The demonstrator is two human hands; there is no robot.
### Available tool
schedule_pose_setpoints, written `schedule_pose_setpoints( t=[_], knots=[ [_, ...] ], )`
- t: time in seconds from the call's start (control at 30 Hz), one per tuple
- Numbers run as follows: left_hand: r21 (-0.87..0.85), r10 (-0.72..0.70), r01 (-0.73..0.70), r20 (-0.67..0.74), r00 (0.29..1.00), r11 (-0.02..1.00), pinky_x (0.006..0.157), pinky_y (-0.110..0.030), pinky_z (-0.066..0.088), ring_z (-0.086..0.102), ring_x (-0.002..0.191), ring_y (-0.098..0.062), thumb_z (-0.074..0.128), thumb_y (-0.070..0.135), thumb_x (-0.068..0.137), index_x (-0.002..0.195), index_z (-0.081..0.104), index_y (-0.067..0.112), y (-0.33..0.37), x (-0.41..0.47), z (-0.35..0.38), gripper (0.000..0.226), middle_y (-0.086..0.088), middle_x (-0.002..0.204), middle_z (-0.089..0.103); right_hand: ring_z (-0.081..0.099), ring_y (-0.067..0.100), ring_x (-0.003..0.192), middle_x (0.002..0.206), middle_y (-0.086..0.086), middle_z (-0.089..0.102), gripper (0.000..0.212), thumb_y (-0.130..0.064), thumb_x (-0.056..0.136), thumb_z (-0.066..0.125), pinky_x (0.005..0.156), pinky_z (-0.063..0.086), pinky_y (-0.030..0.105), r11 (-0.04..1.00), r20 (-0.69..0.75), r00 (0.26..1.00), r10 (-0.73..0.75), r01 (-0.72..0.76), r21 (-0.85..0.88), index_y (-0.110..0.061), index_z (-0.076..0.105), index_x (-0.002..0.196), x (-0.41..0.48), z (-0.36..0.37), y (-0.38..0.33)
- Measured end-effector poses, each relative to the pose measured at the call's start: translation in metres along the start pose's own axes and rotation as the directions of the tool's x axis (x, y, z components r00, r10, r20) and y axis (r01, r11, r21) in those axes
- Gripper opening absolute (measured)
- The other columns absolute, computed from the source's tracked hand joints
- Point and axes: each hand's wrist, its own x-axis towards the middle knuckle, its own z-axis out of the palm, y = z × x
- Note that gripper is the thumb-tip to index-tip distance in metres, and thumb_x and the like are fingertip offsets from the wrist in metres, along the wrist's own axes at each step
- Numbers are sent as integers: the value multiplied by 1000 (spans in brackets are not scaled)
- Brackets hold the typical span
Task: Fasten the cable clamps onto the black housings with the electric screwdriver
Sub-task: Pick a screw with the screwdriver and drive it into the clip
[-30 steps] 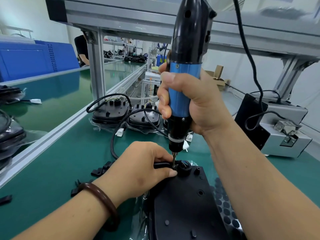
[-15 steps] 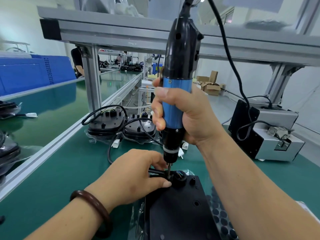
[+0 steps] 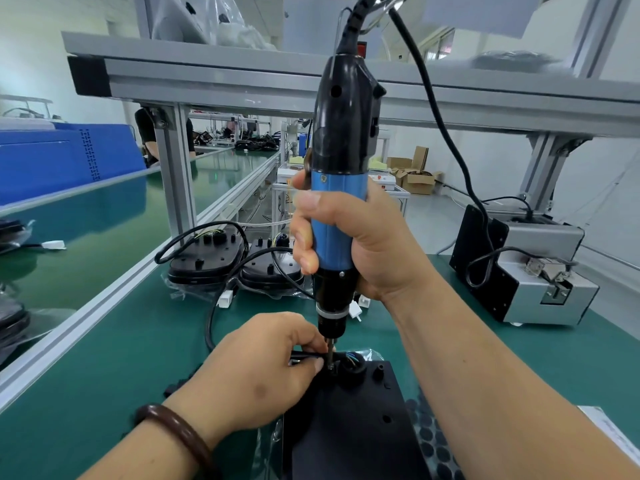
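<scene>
At housing (image 3: 349, 427) edge, left hand (image 3: 256, 372) pinches cable (image 3: 303, 356); right hand (image 3: 374, 244), screwdriver (image 3: 341, 133).

surface: green bench (image 3: 104, 375) | near: black housing (image 3: 353, 431), dotted pad sheet (image 3: 433, 441) | far: two more housings (image 3: 207, 258) | right: grey box (image 3: 543, 285)

An aluminium frame (image 3: 207, 77) is standing over the green table (image 3: 104, 358); cardboard boxes (image 3: 417, 180) are lying beside the white wall (image 3: 502, 161).
</scene>
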Motion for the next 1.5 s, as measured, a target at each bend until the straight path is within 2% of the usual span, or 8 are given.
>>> schedule_pose_setpoints(
  t=[0.4, 0.7, 0.83, 0.93, 1.0, 1.17, 1.33, 1.5],
  knots=[
    [-91, -61, 62, 10, 998, 994, 84, -22, 51, 63, 84, 4, 63, 22, 83, 85, 73, 32, 2, 0, 5, 14, 21, 85, 69, 46, 21, 40, 55, 7, 51, 18, -10, 76, 62, 49, 42, 28, 1000, 9, 1000, -10, 10, 25, -8, 49, 87, -1, -1, 1],
    [-89, -72, 73, 11, 997, 993, 74, -2, 42, 61, 83, 12, 64, 22, 83, 88, 74, 31, 4, -1, 7, 14, 25, 84, 69, 45, 19, 38, 53, 6, 50, 14, -4, 79, 56, 47, 42, 26, 999, 39, 999, 8, -10, 49, -6, 49, 90, -1, -1, 2],
    [-107, -70, 72, 23, 997, 992, 80, -11, 48, 63, 84, 7, 64, 20, 84, 90, 75, 30, 4, 0, 5, 16, 21, 86, 71, 46, 19, 38, 52, 5, 51, 16, -3, 79, 55, 48, 42, 27, 999, 44, 999, -3, 1, 46, -6, 48, 94, -3, -1, 1],
    [-242, -48, 97, 198, 979, 965, 90, -27, 51, 66, 92, -7, 67, 26, 80, 99, 73, 31, 2, -3, -4, 20, 9, 97, 72, 46, 20, 39, 53, 5, 50, 19, -4, 79, 55, 49, 42, 27, 999, 53, 999, 1, -3, 36, -5, 48, 97, -3, 0, 1],
    [-241, -15, 80, 260, 966, 967, 94, -25, 48, 63, 98, -4, 73, 41, 70, 106, 68, 43, 2, -5, -5, 36, 7, 104, 66, 46, 20, 39, 53, 6, 50, 20, -4, 79, 55, 49, 42, 27, 999, 51, 999, 3, -5, 33, -5, 48, 98, -3, 0, 1],
    [-215, -53, 73, 98, 994, 974, 95, -26, 48, 61, 97, 2, 80, 35, 73, 95, 70, 45, 7, -1, 7, 26, 14, 102, 64, 46, 20, 39, 53, 6, 51, 26, -6, 75, 61, 48, 42, 27, 998, 62, 998, 10, -14, 66, -5, 49, 98, -2, -1, 3],
    [-224, -52, 70, 85, 995, 972, 88, -23, 50, 62, 87, 5, 79, 36, 74, 90, 65, 57, 5, -3, 9, 30, 19, 89, 62, 45, 20, 38, 52, 6, 50, 19, -3, 73, 60, 48, 42, 25, 997, 72, 997, 2, -8, 80, -6, 48, 88, -1, -1, 3],
    [-163, -33, 46, 83, 996, 986, 79, -17, 49, 61, 83, 7, 76, 40, 76, 93, 59, 64, 4, -3, 10, 34, 30, 91, 58, 45, 20, 38, 52, 6, 50, 11, -2, 77, 54, 47, 42, 25, 998, 58, 998, -14, 11, 57, -6, 47, 84, -1, -1, 4]
  ],
)
